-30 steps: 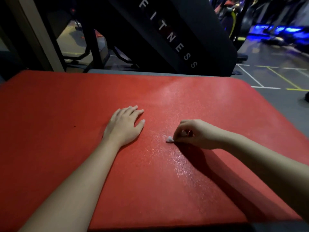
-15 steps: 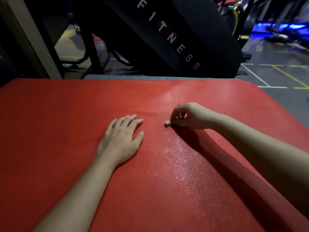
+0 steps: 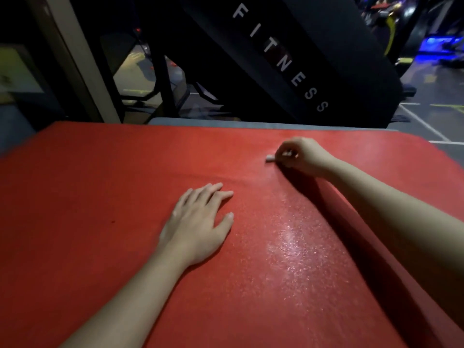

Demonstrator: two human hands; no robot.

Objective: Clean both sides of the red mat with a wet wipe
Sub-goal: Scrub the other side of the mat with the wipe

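The red mat (image 3: pixel 95 247) fills most of the view, lying flat. My left hand (image 3: pixel 198 224) rests palm down on its middle, fingers spread and holding nothing. My right hand (image 3: pixel 301 154) is near the mat's far edge, fingers curled around a small white wet wipe (image 3: pixel 270 159) whose tip pokes out and touches the mat. A shiny wet streak (image 3: pixel 293 237) runs from the wipe back toward me.
A black machine panel marked FITNESS (image 3: pixel 281 61) leans just beyond the mat's far edge. A pale pillar (image 3: pixel 75 59) stands at the back left. Grey floor with painted lines (image 3: pixel 426 124) lies at the far right, with gym machines under blue light behind.
My right hand has pushed the wipe away from me toward the far edge, lengthening the wet streak. My left hand has stayed flat in place on the mat.
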